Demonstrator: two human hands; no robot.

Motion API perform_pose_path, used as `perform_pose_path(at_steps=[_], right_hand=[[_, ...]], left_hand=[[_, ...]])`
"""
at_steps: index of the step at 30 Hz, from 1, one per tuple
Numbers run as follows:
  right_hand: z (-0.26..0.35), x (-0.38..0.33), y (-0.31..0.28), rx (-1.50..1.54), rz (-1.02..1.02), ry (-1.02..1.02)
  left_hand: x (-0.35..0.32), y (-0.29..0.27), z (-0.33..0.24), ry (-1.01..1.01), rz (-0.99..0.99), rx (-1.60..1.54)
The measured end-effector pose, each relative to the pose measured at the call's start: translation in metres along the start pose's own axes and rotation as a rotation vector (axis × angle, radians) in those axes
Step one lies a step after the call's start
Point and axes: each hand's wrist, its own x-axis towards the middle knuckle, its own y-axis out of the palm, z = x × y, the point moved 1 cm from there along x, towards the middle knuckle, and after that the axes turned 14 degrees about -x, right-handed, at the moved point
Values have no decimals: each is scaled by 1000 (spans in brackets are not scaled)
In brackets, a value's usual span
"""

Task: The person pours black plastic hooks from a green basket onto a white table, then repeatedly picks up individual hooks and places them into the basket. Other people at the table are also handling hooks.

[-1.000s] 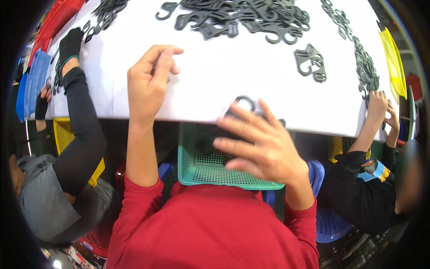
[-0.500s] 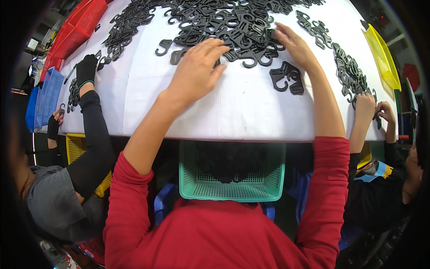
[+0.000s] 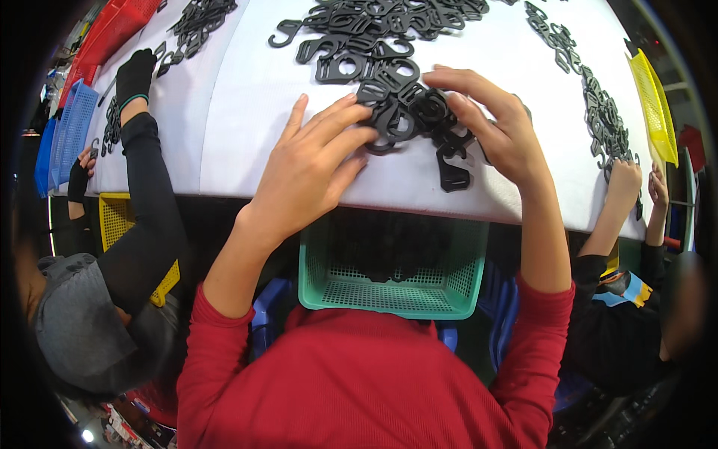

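A green basket sat under the table edge. Above it, the left hand and right hand, both open with fingers spread, pressed a clump of black plastic hooks between them on the white table.

White-covered table, dim space beneath it, blue stool, dark floor at the edges

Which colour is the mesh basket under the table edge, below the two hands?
The mesh basket is teal green, seen best in the head view.
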Motion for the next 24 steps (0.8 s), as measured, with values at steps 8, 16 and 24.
perform_pose_path(at_steps=[8, 16, 24], right_hand=[[50, -76, 19, -561, -170, 71], [55, -84, 30, -738, -248, 105], [88, -49, 73, -593, -217, -52]], left_hand=[[-44, -13, -3, -49, -124, -69], [-46, -14, 0, -46, -252, 21], [-52, -27, 2, -403, -669, -492]])
